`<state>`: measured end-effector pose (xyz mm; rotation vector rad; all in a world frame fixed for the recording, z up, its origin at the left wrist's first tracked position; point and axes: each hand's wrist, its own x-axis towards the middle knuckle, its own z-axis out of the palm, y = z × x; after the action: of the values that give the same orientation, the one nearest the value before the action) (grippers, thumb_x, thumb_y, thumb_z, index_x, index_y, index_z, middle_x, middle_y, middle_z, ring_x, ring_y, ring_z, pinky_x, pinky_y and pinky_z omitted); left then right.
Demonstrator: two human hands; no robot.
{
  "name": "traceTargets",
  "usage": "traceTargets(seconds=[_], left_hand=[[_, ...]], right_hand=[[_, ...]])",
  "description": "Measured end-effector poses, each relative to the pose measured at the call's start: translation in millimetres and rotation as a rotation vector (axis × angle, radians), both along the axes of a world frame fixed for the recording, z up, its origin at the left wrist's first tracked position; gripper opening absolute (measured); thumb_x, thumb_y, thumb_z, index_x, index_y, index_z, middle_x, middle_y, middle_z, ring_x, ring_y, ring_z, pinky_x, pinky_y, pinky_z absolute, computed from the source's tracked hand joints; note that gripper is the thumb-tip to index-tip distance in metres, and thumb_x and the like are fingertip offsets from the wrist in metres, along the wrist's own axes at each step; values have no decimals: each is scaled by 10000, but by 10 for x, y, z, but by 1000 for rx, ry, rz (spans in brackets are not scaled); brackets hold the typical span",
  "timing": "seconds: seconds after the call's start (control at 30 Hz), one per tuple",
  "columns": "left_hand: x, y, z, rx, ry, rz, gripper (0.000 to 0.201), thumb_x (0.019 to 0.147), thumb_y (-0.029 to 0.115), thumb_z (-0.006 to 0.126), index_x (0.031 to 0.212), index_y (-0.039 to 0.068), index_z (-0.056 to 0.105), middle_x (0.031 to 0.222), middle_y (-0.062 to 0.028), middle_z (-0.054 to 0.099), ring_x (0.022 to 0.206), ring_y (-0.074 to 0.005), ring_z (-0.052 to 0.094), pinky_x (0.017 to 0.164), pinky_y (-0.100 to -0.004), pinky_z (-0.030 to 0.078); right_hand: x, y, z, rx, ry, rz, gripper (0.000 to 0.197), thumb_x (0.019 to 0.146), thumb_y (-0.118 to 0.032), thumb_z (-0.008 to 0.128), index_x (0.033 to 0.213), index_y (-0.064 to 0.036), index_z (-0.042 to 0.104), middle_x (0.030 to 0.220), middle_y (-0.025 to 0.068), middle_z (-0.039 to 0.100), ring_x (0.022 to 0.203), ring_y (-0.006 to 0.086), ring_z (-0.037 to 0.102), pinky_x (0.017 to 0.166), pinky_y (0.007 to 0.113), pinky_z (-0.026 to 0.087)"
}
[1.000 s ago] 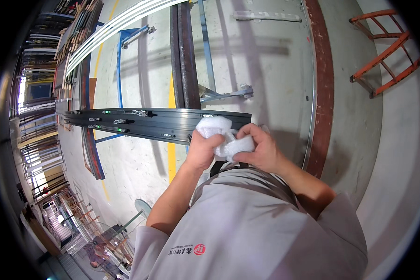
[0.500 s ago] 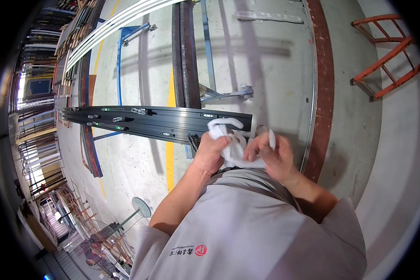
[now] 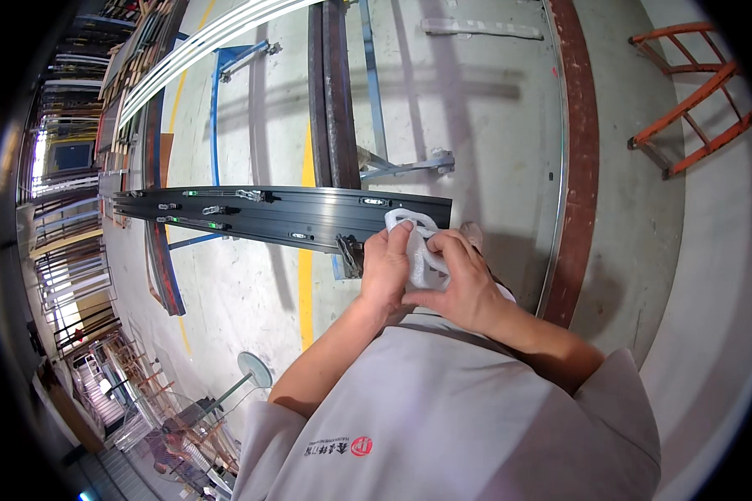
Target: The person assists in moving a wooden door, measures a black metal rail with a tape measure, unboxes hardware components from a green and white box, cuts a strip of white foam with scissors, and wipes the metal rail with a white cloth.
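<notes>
In front of my waist, both hands hold a crumpled, folded piece of soft white material (image 3: 429, 271), its edge curling into loops at the top. Whether it is cloth or thin foam I cannot tell. My left hand (image 3: 384, 271) is closed on its left side, thumb pressed on top. My right hand (image 3: 470, 288) pinches its right side with bent fingers. Just beyond my hands lies a long dark metal profile (image 3: 326, 209) carrying several small silver fittings and green-marked strips. A dark clip-like piece (image 3: 350, 255) hangs at its near edge, beside my left hand.
Dark padded rails (image 3: 332, 108) support the profile, alongside blue stand frames (image 3: 215, 125). Long white bars (image 3: 217, 37) lie at the upper left. An orange ladder (image 3: 685, 108) is at the right, past a brown floor strip (image 3: 578, 167). Racks of profiles (image 3: 71, 175) fill the far left.
My right hand has moved left and closed in on the white material beside my left hand. The material is now bunched more compactly, with its strands drawn together.
</notes>
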<state>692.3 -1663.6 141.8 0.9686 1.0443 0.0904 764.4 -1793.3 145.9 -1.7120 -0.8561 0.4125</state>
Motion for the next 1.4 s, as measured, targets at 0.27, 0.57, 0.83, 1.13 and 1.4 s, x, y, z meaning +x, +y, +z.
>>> traceTargets(seconds=[0.27,0.57,0.83,1.13,1.4], left_hand=[[-116,45,-49,-34,-35,-233,230,843,147,733,975,-31,673,863,-51,676,749,-113,609,697,-270,503],[-161,399,-71,1212,368,-1226,361,706,175,703,997,-38,679,773,-193,686,785,-373,675,698,-446,536],[-3,149,-341,1675,193,-1537,529,840,113,531,1333,-78,554,774,-138,689,827,-304,681,665,-357,562],[312,125,-506,1682,158,-1640,536,873,122,530,1361,-97,501,854,-127,702,843,-259,679,698,-333,556],[273,152,-571,1679,211,-1649,503,894,135,524,1365,-43,525,882,-106,704,844,-234,673,702,-328,547]], right_hand=[[151,-273,-360,207,1042,1,179,940,4,514,1083,51,611,906,97,688,789,132,659,739,297,543],[507,-391,-1217,-483,-164,31,361,837,2,539,1194,53,555,1178,227,533,1158,393,495,1007,472,438],[578,-64,-1126,-497,-134,163,359,836,10,530,1192,58,540,1221,219,488,1216,400,486,1009,461,465],[659,-8,-1247,-598,-34,273,596,799,-18,623,1338,27,371,1364,213,356,1323,418,425,1055,470,452],[667,-255,-1053,-583,-107,120,422,778,-114,742,1146,8,576,1138,177,568,1056,408,592,903,466,496]])
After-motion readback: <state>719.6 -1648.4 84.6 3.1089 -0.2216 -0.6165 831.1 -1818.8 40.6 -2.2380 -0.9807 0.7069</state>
